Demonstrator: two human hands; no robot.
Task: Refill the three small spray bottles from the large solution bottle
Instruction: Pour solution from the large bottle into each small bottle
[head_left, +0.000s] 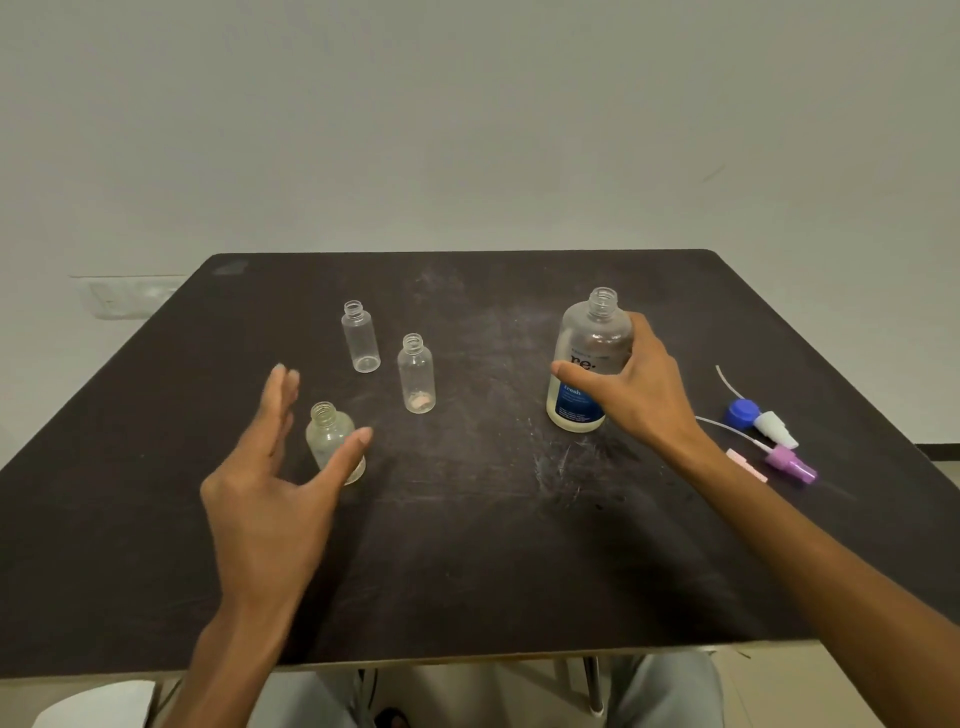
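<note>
Dark table (467, 545), scuffed white near its middle. Large bottle (587, 364) stands upright at right-centre, uncapped, blue label, liquid low in its base. Right hand (631, 387) wraps it from the right side, thumb across the label front, fingers curled behind: a holding grip.

Three small bottles, all upright and uncapped: far bottle (360, 338), middle bottle (416, 374) just right of it and nearer, near bottle (332, 441) at front left. Left hand (275, 483) is spread, fingers straight, thumb crossing in front of the near bottle; whether it touches cannot be told.

At the right edge, well apart from the bottles, lie a blue cap (742, 412), a white sprayer (775, 427) and a purple sprayer (792, 464), dip tubes attached.
</note>
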